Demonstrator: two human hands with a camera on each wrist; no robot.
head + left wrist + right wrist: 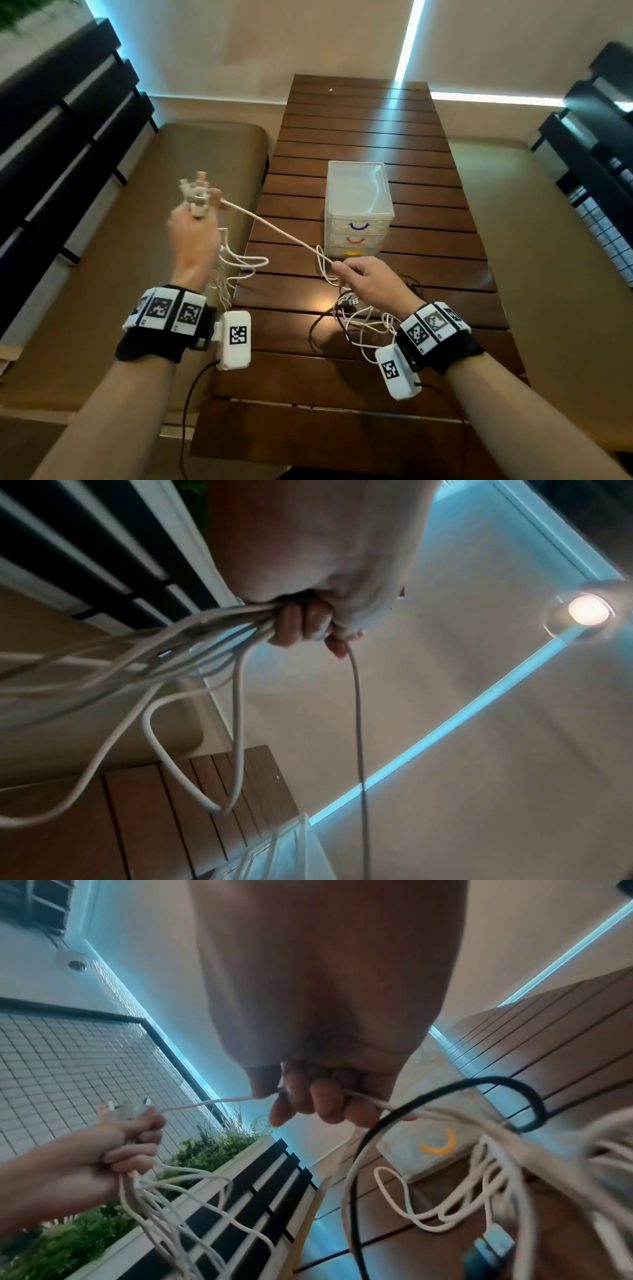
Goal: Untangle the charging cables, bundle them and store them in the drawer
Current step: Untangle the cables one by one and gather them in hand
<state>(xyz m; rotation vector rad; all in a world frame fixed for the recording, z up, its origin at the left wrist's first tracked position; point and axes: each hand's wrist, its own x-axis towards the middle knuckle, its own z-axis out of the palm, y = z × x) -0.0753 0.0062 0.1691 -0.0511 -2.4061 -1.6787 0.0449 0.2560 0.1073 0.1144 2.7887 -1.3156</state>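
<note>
My left hand is raised left of the table and grips a bunch of white cables, their plug ends sticking up above the fingers and loops hanging below. One white cable runs taut from it to my right hand, which pinches it above the table. Under the right hand lies a tangle of white and black cables. The clear plastic drawer unit stands mid-table with all three drawers closed.
The slatted wooden table stretches away ahead. A tan bench cushion lies to the left beside a black slatted backrest. Another dark backrest stands at the right. Black wrist-camera leads hang at the near edge.
</note>
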